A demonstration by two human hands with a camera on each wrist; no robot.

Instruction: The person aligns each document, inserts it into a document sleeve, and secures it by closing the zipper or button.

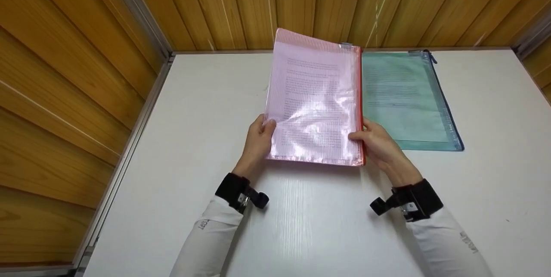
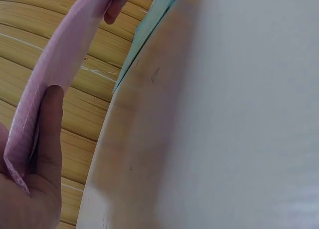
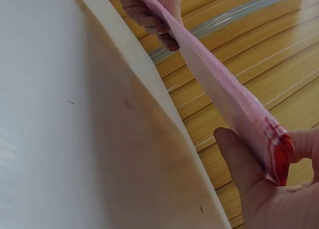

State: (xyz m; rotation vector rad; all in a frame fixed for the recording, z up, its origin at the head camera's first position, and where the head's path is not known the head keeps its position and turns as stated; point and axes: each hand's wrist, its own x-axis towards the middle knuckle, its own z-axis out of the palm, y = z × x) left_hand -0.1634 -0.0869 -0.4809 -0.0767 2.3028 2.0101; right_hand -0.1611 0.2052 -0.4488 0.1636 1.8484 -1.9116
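A pink see-through zip document folder [image 1: 316,100] with printed sheets inside is held up off the white table, its red zip edge on the right. My left hand [image 1: 259,139] grips its left edge near the bottom, thumb on the front. On the opposite side my right hand [image 1: 381,145] pinches the red edge between thumb and fingers. The right wrist view shows the folder [image 3: 224,92] edge-on, with both hands on it. Behind and to the right, a green zip folder [image 1: 409,100] with a printed sheet lies on the table, partly covered by the pink one.
The white table [image 1: 181,208] reaches back to a wood-panelled wall [image 1: 241,5]. Another wood-panelled wall [image 1: 56,117] stands along the left, with a metal rail [image 1: 133,147] at its foot. Black camera straps sit on both wrists.
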